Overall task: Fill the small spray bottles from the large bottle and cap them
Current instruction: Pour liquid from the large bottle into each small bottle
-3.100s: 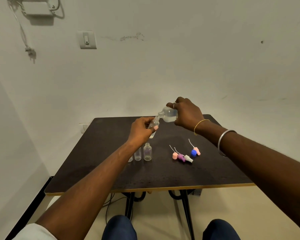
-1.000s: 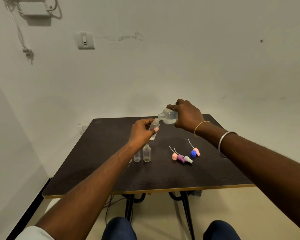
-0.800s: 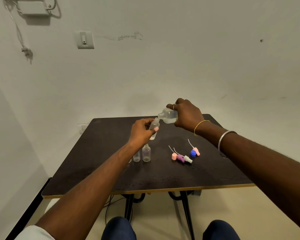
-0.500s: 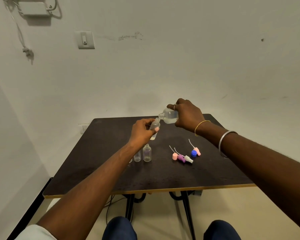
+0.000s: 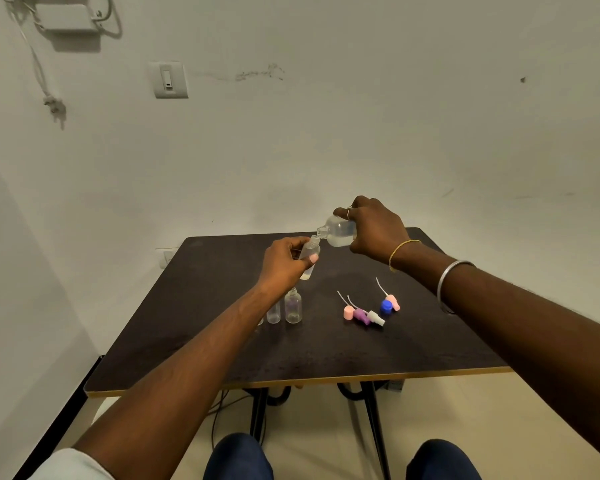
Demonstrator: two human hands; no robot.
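Note:
My left hand (image 5: 284, 263) holds a small clear spray bottle (image 5: 310, 255) tilted above the dark table (image 5: 222, 271). My right hand (image 5: 374, 230) grips the large clear bottle (image 5: 338, 232), tipped left so its neck meets the small bottle's mouth. Two more small clear bottles (image 5: 293, 305) (image 5: 273, 311) stand uncapped on the table below my left wrist; a third is mostly hidden by my forearm. Spray caps with dip tubes lie to the right: a pink one (image 5: 349, 312), a purple one (image 5: 360, 314), a white one (image 5: 376, 318), a blue cap (image 5: 386, 305) and another pink one (image 5: 393, 301).
The table stands against a white wall with a switch plate (image 5: 168, 79) and a hanging cable (image 5: 45, 88). Its front edge (image 5: 326, 379) runs above my knees (image 5: 238, 457). Cables lie on the floor by the table legs.
Both hands hold nearly the same pouring pose throughout; the large bottle stays tipped against the small bottle's mouth. Only slight camera shifts show.

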